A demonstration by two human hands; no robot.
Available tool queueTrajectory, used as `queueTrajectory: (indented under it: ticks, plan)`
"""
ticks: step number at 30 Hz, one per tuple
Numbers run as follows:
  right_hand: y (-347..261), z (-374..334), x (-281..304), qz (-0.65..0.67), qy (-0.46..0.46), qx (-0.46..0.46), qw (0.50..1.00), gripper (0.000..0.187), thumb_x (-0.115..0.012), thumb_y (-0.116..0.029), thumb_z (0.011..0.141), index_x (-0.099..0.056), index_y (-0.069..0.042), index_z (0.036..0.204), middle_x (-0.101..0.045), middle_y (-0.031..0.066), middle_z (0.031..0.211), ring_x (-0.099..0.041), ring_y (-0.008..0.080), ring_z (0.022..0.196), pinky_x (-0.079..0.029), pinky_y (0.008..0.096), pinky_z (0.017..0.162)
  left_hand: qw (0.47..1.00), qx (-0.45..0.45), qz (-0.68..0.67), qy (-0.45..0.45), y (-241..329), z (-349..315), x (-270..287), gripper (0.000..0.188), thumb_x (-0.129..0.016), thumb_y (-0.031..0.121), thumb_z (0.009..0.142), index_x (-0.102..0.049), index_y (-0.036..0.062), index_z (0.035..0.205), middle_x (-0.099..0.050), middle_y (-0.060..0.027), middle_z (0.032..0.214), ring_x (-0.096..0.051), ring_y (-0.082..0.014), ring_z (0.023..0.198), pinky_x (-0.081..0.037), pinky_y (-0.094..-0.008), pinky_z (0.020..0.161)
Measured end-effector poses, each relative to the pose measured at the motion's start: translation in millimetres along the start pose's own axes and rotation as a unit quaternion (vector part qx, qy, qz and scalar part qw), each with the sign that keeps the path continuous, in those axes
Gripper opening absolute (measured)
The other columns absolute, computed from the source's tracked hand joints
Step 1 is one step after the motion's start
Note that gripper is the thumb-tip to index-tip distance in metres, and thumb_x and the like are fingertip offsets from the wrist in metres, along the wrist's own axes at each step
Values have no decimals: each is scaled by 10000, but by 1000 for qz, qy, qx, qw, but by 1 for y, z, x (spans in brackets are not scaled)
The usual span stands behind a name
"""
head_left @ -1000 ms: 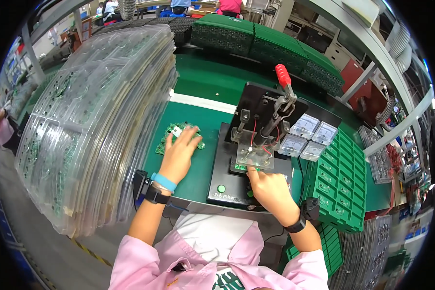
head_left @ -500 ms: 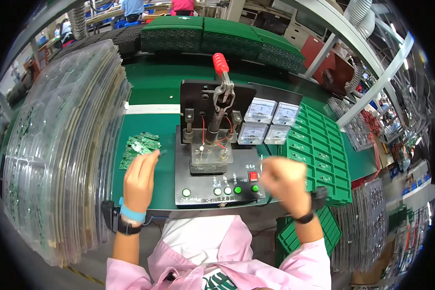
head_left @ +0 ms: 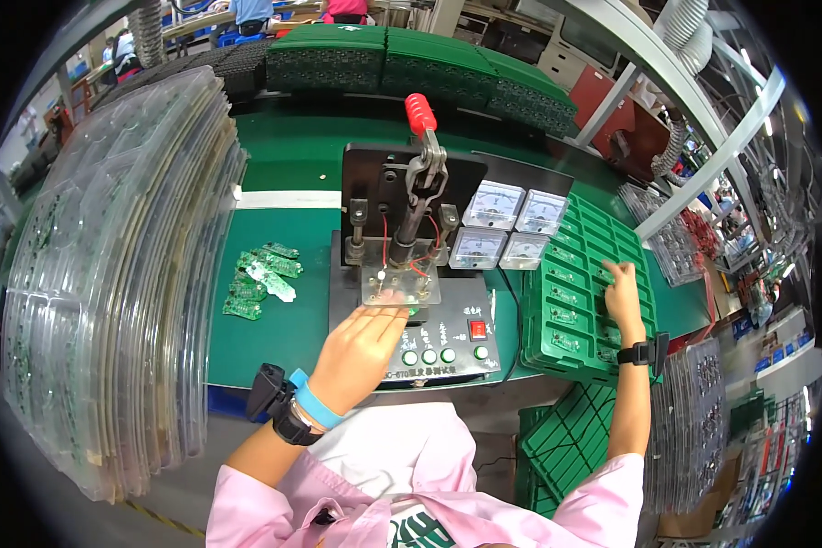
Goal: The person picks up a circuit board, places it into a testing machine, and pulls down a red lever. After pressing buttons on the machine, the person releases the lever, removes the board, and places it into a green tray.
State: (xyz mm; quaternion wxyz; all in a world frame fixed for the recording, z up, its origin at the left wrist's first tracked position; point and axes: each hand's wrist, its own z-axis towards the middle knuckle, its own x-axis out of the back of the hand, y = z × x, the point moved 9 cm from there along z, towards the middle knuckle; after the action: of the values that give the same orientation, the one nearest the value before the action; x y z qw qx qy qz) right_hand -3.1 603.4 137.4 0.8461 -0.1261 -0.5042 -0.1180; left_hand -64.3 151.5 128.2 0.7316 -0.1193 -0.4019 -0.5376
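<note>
A black test fixture [head_left: 484, 306] with a red-handled toggle clamp [head_left: 420, 114] stands before me. Its clear pressing plate [head_left: 402, 281] sits above a low black nest. My left hand [head_left: 361, 354] reaches in at the plate's front edge, fingers together on a small green circuit board [head_left: 414, 311], mostly hidden beneath them. Over a green compartment tray [head_left: 532, 342] at the right, my right hand [head_left: 624, 297] has its fingers apart near a cell; nothing shows in its grasp. Several loose green circuit boards [head_left: 256, 281] lie in a pile left of the fixture.
Tall stacked clear plastic trays [head_left: 110, 274] line the left side. Four-cornered panel meters [head_left: 493, 205] stand between fixture and tray. Green trays [head_left: 329, 64] are piled along the back; more clear trays [head_left: 690, 429] and a green tray [head_left: 571, 447] sit lower right.
My left hand has moved right from beside the loose boards to the fixture's nest. My right hand has gone from the fixture's right side to the green tray. Two green lamps look paler.
</note>
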Motion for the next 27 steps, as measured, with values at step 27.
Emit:
queueTrajectory:
  ticks: [27]
  plan:
    - [-312, -174, -20, 193, 171, 282, 924, 654, -729, -309, 703, -497, -89, 1274, -584, 142, 1218, -467, 352, 1235, -280, 505, 1057, 988, 126, -16, 88, -23, -10, 32, 551, -729, 213, 719, -586, 93, 1237, -416, -212, 1400, -398, -408, 1274, -318, -511, 1044]
